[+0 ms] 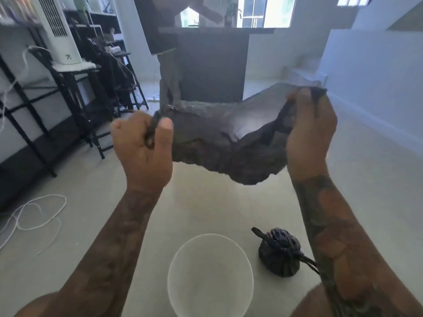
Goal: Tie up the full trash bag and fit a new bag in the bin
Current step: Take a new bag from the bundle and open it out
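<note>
With the tied dark full trash bag (279, 255) on the floor beside the empty round white bin (210, 274), left hand (143, 147) and right hand (311, 131) pinch the thin grey new bag's (226, 143) rim apart above it; tugging unevenly could tear the film.

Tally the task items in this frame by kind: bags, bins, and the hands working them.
Black plastic trash bags: 2, a new open bag held up in the air and a tied full bag on the floor
White round bin: 1, no liner in it
Hands: 2, left hand and right hand, both gripping the new bag's rim
Total: 5
</note>
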